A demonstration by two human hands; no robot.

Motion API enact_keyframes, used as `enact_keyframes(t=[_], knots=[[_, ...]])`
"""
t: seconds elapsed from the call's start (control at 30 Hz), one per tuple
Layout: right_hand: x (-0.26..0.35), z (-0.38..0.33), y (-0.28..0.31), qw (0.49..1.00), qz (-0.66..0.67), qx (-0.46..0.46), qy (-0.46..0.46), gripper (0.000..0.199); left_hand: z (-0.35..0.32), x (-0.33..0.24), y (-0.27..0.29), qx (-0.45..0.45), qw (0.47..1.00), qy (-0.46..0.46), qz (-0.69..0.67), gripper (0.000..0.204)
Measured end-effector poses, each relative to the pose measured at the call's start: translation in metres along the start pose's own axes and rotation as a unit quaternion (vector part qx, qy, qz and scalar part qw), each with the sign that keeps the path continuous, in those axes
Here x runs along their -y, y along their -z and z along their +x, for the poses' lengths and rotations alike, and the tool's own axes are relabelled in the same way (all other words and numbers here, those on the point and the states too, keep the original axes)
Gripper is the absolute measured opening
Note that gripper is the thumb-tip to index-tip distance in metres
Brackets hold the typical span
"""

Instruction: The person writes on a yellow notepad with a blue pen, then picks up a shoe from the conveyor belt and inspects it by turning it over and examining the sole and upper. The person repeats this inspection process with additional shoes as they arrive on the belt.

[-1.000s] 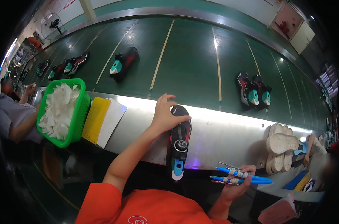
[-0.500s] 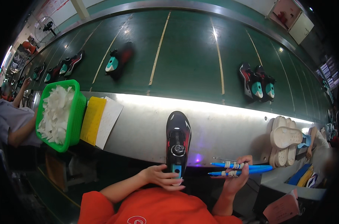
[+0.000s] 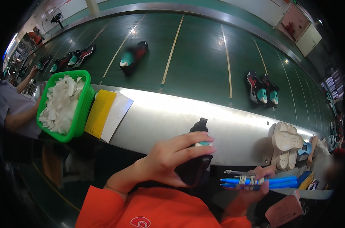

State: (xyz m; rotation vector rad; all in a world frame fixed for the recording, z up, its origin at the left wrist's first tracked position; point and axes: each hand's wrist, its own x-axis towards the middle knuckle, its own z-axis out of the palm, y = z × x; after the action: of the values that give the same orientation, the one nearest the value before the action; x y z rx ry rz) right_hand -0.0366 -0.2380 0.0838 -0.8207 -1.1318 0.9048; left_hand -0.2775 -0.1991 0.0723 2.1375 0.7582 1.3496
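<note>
My left hand point(image 3: 166, 157) is closed round a dark shoe point(image 3: 195, 169), held up at the near edge of the metal bench. The fingers lie across the shoe's teal and white part, and a black tab sticks up beyond them. Much of the shoe is hidden by the hand. On the right, my right hand point(image 3: 259, 184) grips a bundle of blue pens point(image 3: 279, 181) wound with pale bands, their tips pointing left. A thin clear pen-like stick point(image 3: 233, 173) lies along the bundle.
A green basket point(image 3: 81, 110) of white scraps stands left, beside yellow and white sheets point(image 3: 100, 114). Pale soles point(image 3: 286, 142) are stacked at right. Beyond the bench point(image 3: 161, 112), shoes point(image 3: 263, 90) sit on the green belt point(image 3: 203, 57). People work at both sides.
The shoe has come up off the bench and been turned over, with my left hand now wrapped round it. The pens and right hand sit lower and farther right; the view has shifted slightly.
</note>
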Motion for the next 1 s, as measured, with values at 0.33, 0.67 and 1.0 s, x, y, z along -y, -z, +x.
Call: enact_keyframes(t=[0.33,0.67,1.0], knots=[[0.022,-0.004,-0.019,0.994,-0.037,0.095,0.027,0.043,0.007,-0.008,-0.004,-0.019,1.000,0.006,0.007,0.061],[0.014,-0.002,-0.022,0.986,-0.084,0.106,0.096,0.038,0.008,-0.008,-0.006,-0.013,1.000,0.013,-0.001,0.061],[0.005,0.001,-0.028,0.980,-0.042,0.133,0.144,0.032,0.007,-0.007,-0.003,-0.015,1.000,0.020,-0.003,0.062]])
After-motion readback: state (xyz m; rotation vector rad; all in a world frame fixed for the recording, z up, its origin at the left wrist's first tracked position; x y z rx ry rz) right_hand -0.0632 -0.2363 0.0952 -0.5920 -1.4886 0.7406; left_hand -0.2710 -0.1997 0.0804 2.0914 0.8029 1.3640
